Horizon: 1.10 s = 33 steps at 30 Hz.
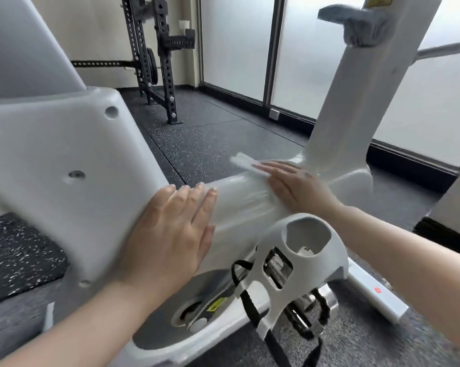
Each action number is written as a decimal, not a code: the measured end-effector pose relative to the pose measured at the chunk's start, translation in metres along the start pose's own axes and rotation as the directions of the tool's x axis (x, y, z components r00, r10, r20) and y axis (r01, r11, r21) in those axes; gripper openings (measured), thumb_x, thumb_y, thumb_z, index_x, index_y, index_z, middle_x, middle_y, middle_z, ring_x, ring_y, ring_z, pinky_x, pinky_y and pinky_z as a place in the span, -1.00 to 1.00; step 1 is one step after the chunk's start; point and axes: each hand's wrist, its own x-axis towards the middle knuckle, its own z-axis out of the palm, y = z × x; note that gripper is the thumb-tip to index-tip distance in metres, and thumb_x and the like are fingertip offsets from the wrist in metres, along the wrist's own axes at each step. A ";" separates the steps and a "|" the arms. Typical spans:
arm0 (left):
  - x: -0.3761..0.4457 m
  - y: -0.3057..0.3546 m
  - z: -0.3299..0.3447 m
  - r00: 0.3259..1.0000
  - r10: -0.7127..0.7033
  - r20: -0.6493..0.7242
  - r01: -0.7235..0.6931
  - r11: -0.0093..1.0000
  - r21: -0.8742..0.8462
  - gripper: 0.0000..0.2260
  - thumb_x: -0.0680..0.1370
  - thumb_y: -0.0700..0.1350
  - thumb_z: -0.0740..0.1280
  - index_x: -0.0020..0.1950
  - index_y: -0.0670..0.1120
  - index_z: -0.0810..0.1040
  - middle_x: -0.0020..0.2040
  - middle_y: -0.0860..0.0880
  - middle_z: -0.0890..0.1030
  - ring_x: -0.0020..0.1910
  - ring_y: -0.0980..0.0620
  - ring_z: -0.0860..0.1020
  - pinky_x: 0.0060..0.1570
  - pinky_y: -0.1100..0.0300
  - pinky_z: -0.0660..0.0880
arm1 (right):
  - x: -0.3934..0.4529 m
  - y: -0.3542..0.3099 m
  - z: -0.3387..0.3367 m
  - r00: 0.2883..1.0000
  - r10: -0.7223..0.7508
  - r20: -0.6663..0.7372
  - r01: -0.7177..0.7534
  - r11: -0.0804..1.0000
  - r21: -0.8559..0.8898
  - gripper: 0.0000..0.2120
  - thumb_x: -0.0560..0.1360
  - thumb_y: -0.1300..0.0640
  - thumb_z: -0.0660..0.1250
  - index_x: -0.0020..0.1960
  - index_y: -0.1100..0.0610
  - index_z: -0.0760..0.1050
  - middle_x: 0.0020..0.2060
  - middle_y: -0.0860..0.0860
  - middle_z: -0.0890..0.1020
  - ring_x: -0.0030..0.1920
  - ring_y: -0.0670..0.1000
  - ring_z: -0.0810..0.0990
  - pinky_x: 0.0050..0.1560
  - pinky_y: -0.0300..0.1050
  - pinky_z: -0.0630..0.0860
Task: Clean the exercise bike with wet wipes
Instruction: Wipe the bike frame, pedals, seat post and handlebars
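Note:
The white exercise bike [239,205] fills the view, its low horizontal frame tube running between the front housing at left and the seat post [361,102] at right. My right hand [295,188] lies flat on the tube with straight fingers, pressing a white wet wipe [246,162] whose edge sticks out past the fingertips. My left hand [170,234] rests flat and open on the tube where it meets the housing. A grey pedal cage with black straps [292,263] sits just below both hands.
A black perforated squat rack [157,62] stands at the back on speckled rubber flooring [197,144]. Frosted glass panels [237,43] line the far and right side. A grey handle [356,19] juts from the seat post at top right. Grey carpet lies under the bike.

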 end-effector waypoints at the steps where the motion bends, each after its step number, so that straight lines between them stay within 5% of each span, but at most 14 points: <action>1: 0.000 0.000 0.001 1.000 -0.003 -0.011 0.003 1.000 0.000 -0.55 0.61 0.01 0.06 0.43 -0.18 0.39 0.32 -0.15 0.51 0.22 -0.12 0.52 0.34 -0.02 0.17 | -0.008 0.010 0.000 0.991 0.072 -0.112 -0.073 0.997 -0.007 -0.62 0.64 0.05 0.04 0.38 0.09 0.42 0.30 0.01 0.52 0.34 0.00 0.44 0.41 -0.08 0.28; 4: -0.003 -0.001 0.003 0.999 0.006 -0.044 -0.005 1.000 0.010 -0.57 0.61 -0.01 0.08 0.41 -0.17 0.41 0.34 -0.14 0.50 0.25 -0.09 0.51 0.39 -0.02 0.13 | -0.025 0.010 0.022 0.955 0.109 -0.275 -0.121 0.992 -0.027 -0.62 0.65 0.05 0.05 0.41 0.12 0.38 0.35 0.08 0.47 0.40 0.06 0.38 0.46 -0.01 0.21; 7: -0.018 -0.012 0.001 0.995 0.058 -0.076 -0.058 0.998 0.005 -0.58 0.61 -0.03 0.10 0.44 -0.13 0.39 0.42 -0.10 0.42 0.38 -0.05 0.42 0.44 0.03 0.06 | -0.028 -0.002 0.034 0.969 -0.177 -0.173 0.160 0.981 -0.108 -0.59 0.67 -0.01 -0.02 0.42 0.14 0.31 0.38 0.06 0.40 0.42 0.03 0.33 0.48 -0.02 0.16; 9: -0.042 -0.022 0.002 0.996 0.076 -0.054 -0.076 0.997 -0.010 -0.57 0.62 -0.02 0.08 0.48 -0.07 0.33 0.49 -0.04 0.30 0.47 0.01 0.28 0.46 0.06 0.02 | -0.029 0.006 0.026 0.973 -0.175 -0.152 0.159 0.981 -0.108 -0.57 0.67 -0.02 -0.04 0.44 0.15 0.29 0.39 0.05 0.38 0.42 0.03 0.33 0.49 -0.08 0.13; 13: -0.087 -0.043 0.008 0.999 0.043 -0.006 -0.043 0.999 -0.013 -0.54 0.64 0.05 0.02 0.54 0.00 0.19 0.55 0.03 0.16 0.53 0.06 0.10 0.46 0.08 -0.02 | -0.023 -0.001 0.003 0.972 0.179 -0.152 -0.181 0.984 0.005 -0.47 0.60 -0.14 0.00 0.38 0.17 0.41 0.33 0.05 0.44 0.35 0.05 0.41 0.40 -0.30 0.15; 16: -0.112 -0.050 0.008 0.998 -0.047 -0.035 0.044 0.996 -0.078 -0.51 0.61 0.06 0.08 0.54 0.01 0.19 0.56 0.03 0.14 0.53 0.06 0.09 0.48 0.01 -0.02 | -0.010 -0.020 -0.043 0.824 0.558 -0.098 -0.498 0.796 0.345 -0.28 0.40 -0.48 0.04 0.16 0.04 0.58 0.06 0.21 0.64 0.09 0.22 0.59 0.12 0.04 0.44; 18: -0.129 -0.049 0.010 0.980 -0.175 -0.093 0.157 0.971 -0.180 -0.49 0.58 0.04 0.14 0.53 0.01 0.20 0.56 0.01 0.11 0.53 -0.01 0.10 0.49 -0.02 0.03 | 0.010 -0.062 -0.088 0.774 0.623 -0.110 -0.460 0.673 0.578 -0.36 0.43 -0.41 0.17 0.16 0.10 0.54 0.04 0.23 0.62 0.04 0.23 0.60 0.06 0.11 0.48; 21: -0.135 -0.052 0.011 0.870 -0.476 -0.125 0.348 0.775 -0.528 -0.50 0.53 0.03 0.20 0.47 -0.01 0.26 0.56 -0.06 0.09 0.51 -0.08 0.14 0.44 0.04 0.15 | 0.026 -0.155 -0.130 0.831 0.511 -0.218 -0.303 0.745 0.594 -0.56 0.55 -0.20 0.18 0.16 0.13 0.53 -0.03 0.10 0.66 -0.12 0.01 0.57 -0.02 -0.10 0.47; 24: -0.117 -0.058 0.017 0.743 -0.669 -0.030 0.385 0.463 -0.798 -0.50 0.59 0.09 0.12 0.50 -0.05 0.20 0.55 -0.01 0.13 0.52 0.11 0.11 0.43 0.33 0.07 | 0.040 -0.235 -0.099 0.885 0.319 -0.340 -0.155 0.889 0.431 -0.64 0.64 -0.09 0.05 0.03 0.06 0.56 -0.28 -0.06 0.62 -0.27 -0.06 0.54 -0.24 -0.19 0.44; 25: -0.108 -0.056 0.018 0.720 -0.694 0.023 0.371 0.357 -0.857 -0.48 0.61 0.15 0.06 0.51 -0.05 0.18 0.54 0.03 0.14 0.51 0.19 0.11 0.37 0.45 0.09 | 0.041 -0.255 -0.075 0.891 0.269 -0.366 -0.114 0.912 0.393 -0.65 0.66 -0.05 0.01 0.08 0.03 0.54 -0.20 -0.06 0.63 -0.20 -0.07 0.54 -0.21 -0.19 0.43; 27: -0.099 -0.048 0.020 0.691 -0.709 0.142 0.361 0.168 -0.918 -0.41 0.57 0.28 -0.01 0.48 -0.04 0.21 0.48 0.04 0.25 0.39 0.39 0.24 0.17 0.60 0.21 | 0.042 -0.289 -0.015 0.867 0.272 -0.417 -0.092 0.911 0.403 -0.61 0.66 0.02 -0.03 0.31 0.09 0.47 0.24 -0.02 0.56 0.24 -0.14 0.47 0.16 -0.29 0.40; 30: -0.103 -0.046 0.039 0.694 -0.638 0.335 0.374 -0.079 -0.924 -0.42 0.54 0.30 0.03 0.41 -0.02 0.40 0.29 -0.01 0.52 0.19 0.33 0.48 0.05 0.52 0.37 | 0.012 -0.309 0.076 0.865 0.294 -0.407 -0.112 0.903 0.415 -0.57 0.66 0.05 -0.05 0.42 0.15 0.36 0.47 0.00 0.29 0.50 -0.04 0.17 0.45 -0.08 0.20; 31: -0.106 -0.049 0.044 0.714 -0.601 0.359 0.369 -0.114 -0.923 -0.52 0.57 0.21 0.08 0.41 0.02 0.40 0.31 0.01 0.51 0.25 0.30 0.46 0.10 0.53 0.35 | -0.005 -0.307 0.100 0.883 0.265 -0.387 -0.132 0.932 0.337 -0.58 0.66 0.05 -0.05 0.45 0.13 0.33 0.48 -0.01 0.27 0.51 -0.02 0.16 0.44 0.00 0.21; 33: -0.114 -0.057 0.049 0.755 -0.583 0.300 0.391 0.034 -0.920 -0.54 0.59 0.16 0.03 0.46 0.06 0.27 0.43 0.08 0.34 0.32 0.43 0.30 0.19 0.60 0.19 | -0.030 -0.298 0.131 0.899 0.243 -0.364 -0.175 0.962 0.209 -0.58 0.67 0.04 -0.05 0.49 0.09 0.24 0.49 -0.01 0.23 0.52 -0.01 0.13 0.43 0.07 0.21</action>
